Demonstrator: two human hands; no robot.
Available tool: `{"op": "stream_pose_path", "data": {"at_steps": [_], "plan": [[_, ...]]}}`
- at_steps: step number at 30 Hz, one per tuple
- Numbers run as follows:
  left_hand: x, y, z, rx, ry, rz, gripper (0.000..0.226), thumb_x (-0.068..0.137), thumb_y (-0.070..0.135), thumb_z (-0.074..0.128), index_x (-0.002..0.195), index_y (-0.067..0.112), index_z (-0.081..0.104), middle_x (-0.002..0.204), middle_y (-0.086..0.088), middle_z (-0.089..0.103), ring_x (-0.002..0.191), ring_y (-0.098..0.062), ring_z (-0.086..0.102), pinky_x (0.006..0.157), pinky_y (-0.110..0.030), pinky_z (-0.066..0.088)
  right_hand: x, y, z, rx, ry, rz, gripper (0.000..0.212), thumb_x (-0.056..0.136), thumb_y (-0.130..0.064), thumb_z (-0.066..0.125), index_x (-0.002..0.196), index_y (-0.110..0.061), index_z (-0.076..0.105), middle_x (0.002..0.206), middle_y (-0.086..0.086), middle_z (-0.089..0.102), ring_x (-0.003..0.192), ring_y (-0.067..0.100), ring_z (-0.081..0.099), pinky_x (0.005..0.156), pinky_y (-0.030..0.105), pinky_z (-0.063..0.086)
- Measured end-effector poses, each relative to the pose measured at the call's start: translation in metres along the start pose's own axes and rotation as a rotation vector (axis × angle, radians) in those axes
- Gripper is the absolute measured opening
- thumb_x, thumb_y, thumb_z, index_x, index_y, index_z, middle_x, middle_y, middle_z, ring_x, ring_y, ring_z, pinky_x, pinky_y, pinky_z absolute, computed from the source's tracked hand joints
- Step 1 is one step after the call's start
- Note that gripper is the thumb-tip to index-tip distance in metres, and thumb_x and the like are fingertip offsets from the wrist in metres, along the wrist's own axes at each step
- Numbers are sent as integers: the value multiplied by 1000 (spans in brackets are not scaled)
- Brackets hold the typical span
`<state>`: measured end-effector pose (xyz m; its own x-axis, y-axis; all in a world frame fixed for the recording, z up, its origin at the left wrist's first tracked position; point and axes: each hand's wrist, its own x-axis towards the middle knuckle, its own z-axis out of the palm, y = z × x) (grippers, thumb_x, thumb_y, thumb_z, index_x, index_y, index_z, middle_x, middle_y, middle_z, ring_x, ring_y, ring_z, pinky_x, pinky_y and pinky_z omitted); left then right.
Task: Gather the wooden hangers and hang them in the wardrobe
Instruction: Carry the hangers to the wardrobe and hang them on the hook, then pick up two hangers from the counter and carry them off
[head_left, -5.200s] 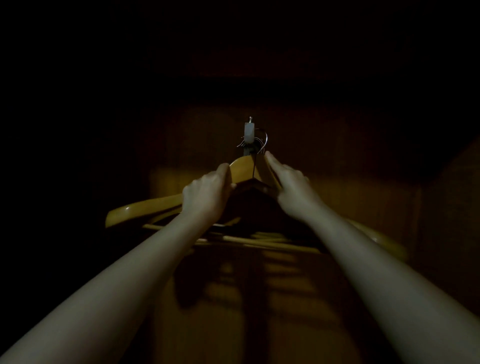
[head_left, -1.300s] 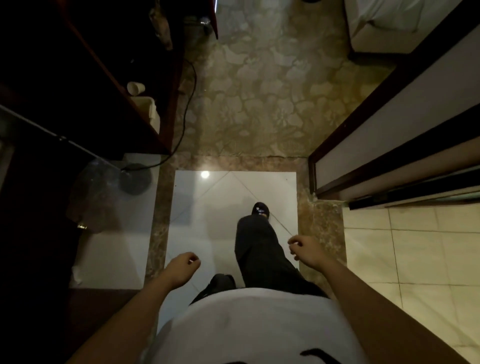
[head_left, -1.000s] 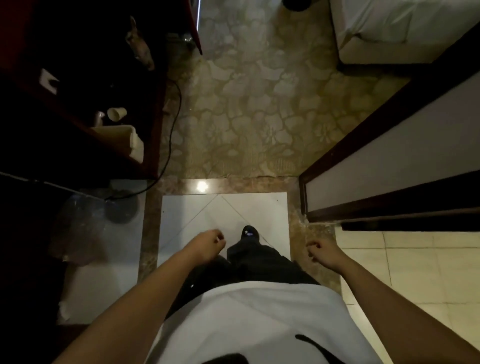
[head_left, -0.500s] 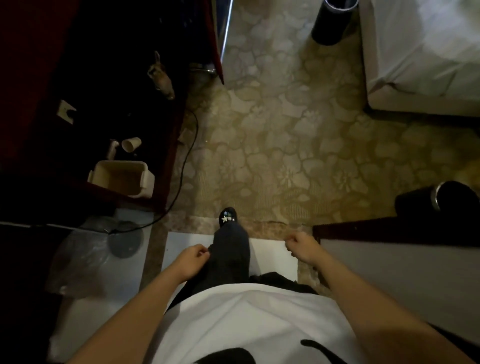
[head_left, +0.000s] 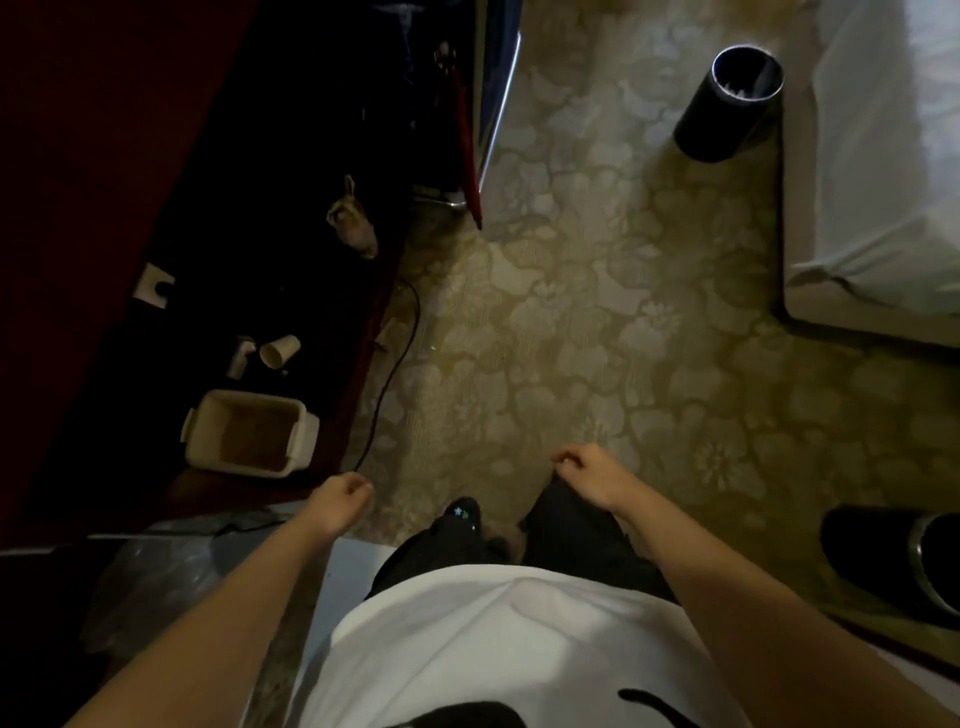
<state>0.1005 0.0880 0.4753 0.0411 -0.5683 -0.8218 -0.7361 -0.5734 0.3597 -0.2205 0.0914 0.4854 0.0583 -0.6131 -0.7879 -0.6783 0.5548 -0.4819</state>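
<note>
The person is standing at the near edge of a patterned carpet and seems to be stepping forward, one shoe showing at 6 o'clock. The left hand is hanging with its fingers loosely curled and holding nothing. The right hand is doing the same just over the right thigh. No hanger is showing anywhere, and the wardrobe is not showing either, so the person is probably looking for hangers to collect. The likeliest trouble is lying at 10 o'clock, where a black cable is trailing out of a dark unit and along the carpet's edge toward the left foot. A careless step risks snagging it, tripping the person or yanking whatever it is feeding. That unit is sitting in deep shadow, so a hanger lying in there could be going unnoticed, and a hand groping inside risks knocking over the tipped cup or the open tub at 9 o'clock, which is sitting near the left hand. Crumpled plastic is lying at 8 o'clock by the pale tile, and a foot landing on it risks sliding. A dark bin is standing at 1 o'clock just beside the bed, and another dark can is sitting at 4 o'clock. Both are narrowing the route, so once the arms are carrying hangers, a wide swing or a blind turn risks toppling either one.
</note>
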Motion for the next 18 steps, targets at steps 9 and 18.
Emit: {"op": "stream_pose_path", "data": {"at_steps": [9, 18], "plan": [[59, 181, 49, -72, -80, -12, 22, 96, 16, 45, 99, 0, 59, 97, -20, 62, 94, -30, 60, 74, -26, 38, 76, 32, -179, -73, 10, 82, 30, 95, -8, 38, 109, 6, 61, 92, 17, 58, 83, 24, 52, 83, 40, 45], [99, 335, 50, -182, -89, 120, 28, 95, 18, 46, 113, 1, 56, 102, -15, 62, 93, -22, 56, 83, -29, 42, 158, -9, -304, -237, -38, 41, 34, 95, -10, 40, 105, 18, 56, 103, 36, 60, 86, 42, 57, 89, 52, 45]]}}
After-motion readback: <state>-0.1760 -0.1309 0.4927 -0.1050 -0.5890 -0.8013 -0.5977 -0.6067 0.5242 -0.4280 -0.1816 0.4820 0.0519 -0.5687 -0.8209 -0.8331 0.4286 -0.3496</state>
